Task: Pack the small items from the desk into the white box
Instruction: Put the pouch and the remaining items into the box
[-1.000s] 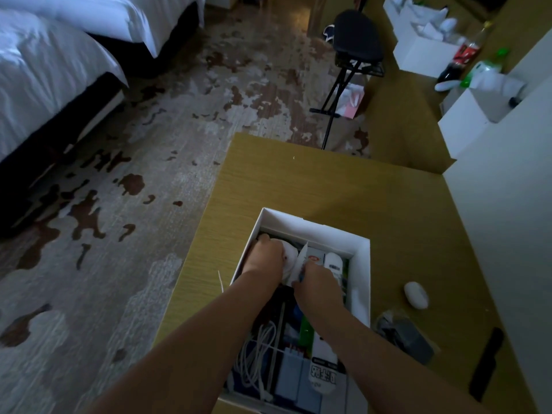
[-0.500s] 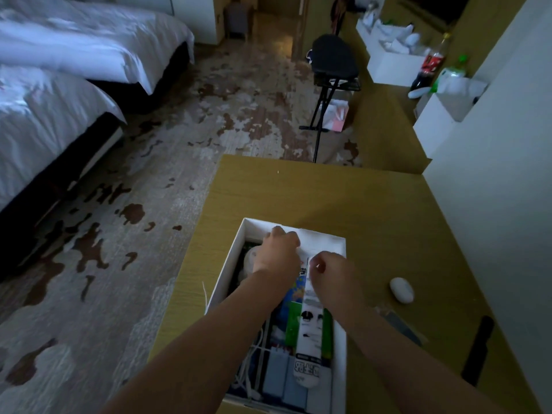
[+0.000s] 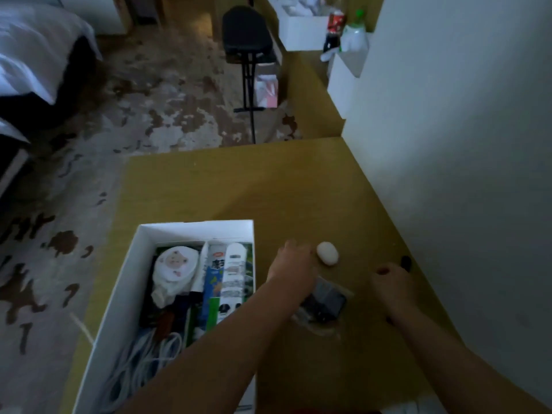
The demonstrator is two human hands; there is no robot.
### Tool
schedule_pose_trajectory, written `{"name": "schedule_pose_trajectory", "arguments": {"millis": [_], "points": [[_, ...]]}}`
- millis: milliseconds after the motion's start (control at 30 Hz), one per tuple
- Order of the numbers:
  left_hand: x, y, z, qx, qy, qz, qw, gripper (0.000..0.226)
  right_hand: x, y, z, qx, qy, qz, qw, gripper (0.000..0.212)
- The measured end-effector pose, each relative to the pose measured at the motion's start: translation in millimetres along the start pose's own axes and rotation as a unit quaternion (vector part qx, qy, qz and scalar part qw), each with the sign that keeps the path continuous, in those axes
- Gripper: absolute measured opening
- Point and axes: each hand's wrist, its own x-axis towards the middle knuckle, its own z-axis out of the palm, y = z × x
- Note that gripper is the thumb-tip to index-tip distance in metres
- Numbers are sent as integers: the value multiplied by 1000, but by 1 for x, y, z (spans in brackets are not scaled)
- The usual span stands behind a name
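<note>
The white box (image 3: 143,252) stands on the desk's left side, packed with a white pouch bearing a cartoon face (image 3: 176,264), a white tube (image 3: 234,273), cartons and white cables (image 3: 143,360). My left hand (image 3: 291,264) is out of the box, low over the desk, with its fingertips at the left side of a small white oval item (image 3: 327,253). My right hand (image 3: 392,282) is curled down over a thin black bar (image 3: 405,260), whose two ends stick out from under it. A clear bag holding a dark gadget (image 3: 325,300) lies between my forearms.
The yellow-green desk (image 3: 239,189) ends at a white wall (image 3: 448,174) on the right. Beyond its far edge are patterned carpet, a black folding stool (image 3: 246,34), white boxes and bottles (image 3: 336,22). Beds (image 3: 35,55) stand at the left.
Both hands left the white box and moved right across the desk: the left to the white oval item, the right onto the black bar. The view shifted right.
</note>
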Motion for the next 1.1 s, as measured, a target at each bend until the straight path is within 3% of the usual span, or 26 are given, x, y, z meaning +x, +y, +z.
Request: {"name": "schedule_pose_trajectory", "arguments": {"millis": [67,167,300,467,600,700,733,800,1000,1100], "points": [[3,14,20,-28,-49,-63,996,34,10,28,-9,-9,3,47,999,15],[6,29,45,-66,-101,-155,981,63,24,56,-15,-9,-13,85,996,29],[8,35,70,-124,-86,-203,968,93,42,73,-13,-18,-20,89,996,43],[13,34,82,-208,-86,-233,946,96,54,71,-6,-4,-3,67,998,32],[13,29,86,-185,-80,-265,943,100,63,66,1,0,-45,51,998,26],[13,26,89,-199,-96,-303,927,112,66,59,6,-12,-87,43,995,6],[12,26,90,-210,-95,-314,921,113,68,58,9,-15,-93,36,995,15],[11,25,91,-223,-88,-323,915,106,68,52,12,-12,-103,15,994,26],[0,21,95,-260,-52,-326,908,69,69,18,16,47,-135,-70,987,14],[-9,14,90,-301,-11,-316,900,59,73,-10,22,42,-140,-111,983,31]]}}
